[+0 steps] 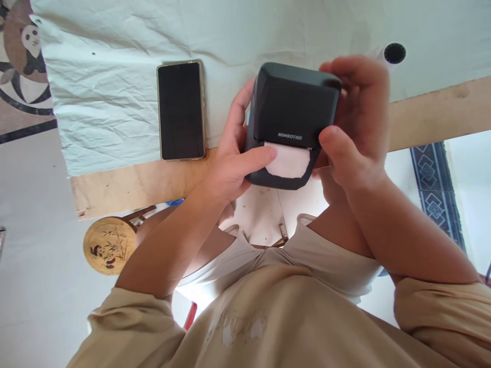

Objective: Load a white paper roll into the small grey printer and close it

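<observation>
A black label printer (297, 105) with "NIIMBOT" on its lid is held up above the table's front edge. White label paper (289, 161) shows in the opening at its near end. My left hand (240, 148) grips the printer's left side, its thumb lying on the paper and its other fingers mostly hidden behind the body. Around the right side curls my right hand (356, 112), thumb at the lower right corner and fingers at the upper right; it is slightly blurred.
A dark-screened phone (181, 110) lies on the pale green cloth (115, 76) left of the printer. A round black table grommet (395, 53) is at the upper right. Below the wooden table edge (126, 186) stands a round wooden stool (109, 245) with panda drawings.
</observation>
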Demonstrator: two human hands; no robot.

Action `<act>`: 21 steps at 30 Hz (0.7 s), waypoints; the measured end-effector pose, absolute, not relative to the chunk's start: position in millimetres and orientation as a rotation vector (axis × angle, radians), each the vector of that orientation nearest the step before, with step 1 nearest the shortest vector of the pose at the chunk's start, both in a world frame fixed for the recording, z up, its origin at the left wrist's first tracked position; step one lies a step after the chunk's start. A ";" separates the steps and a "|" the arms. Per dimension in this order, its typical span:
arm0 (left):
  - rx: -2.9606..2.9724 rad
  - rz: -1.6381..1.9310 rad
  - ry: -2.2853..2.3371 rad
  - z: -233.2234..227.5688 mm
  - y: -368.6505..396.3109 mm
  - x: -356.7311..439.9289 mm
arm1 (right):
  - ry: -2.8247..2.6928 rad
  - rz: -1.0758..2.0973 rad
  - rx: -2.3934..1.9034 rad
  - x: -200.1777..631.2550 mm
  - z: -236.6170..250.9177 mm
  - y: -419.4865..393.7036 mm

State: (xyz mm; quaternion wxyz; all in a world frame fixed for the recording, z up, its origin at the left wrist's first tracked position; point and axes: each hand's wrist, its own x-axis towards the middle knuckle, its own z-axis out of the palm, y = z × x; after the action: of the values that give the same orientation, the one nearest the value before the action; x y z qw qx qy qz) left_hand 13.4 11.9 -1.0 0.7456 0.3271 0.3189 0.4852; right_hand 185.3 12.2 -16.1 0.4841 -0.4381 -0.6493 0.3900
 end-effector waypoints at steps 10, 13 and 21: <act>0.692 1.067 0.686 1.3 9.7 17.1 | -1.514 1.204 -0.837 183.8 -26.2 16.5; 0.718 1.048 0.676 0.6 10.7 16.7 | -1.531 1.195 -0.839 186.9 -26.9 16.1; 0.733 1.076 0.639 -0.1 12.3 17.9 | -1.570 1.189 -0.818 187.2 -27.1 15.8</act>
State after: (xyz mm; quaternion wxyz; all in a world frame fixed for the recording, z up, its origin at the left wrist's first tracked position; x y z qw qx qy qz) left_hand 17.9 12.3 -0.1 0.7484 0.3352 0.2924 0.4920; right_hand 187.2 15.8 -27.1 0.4833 -0.3358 -0.6444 0.4882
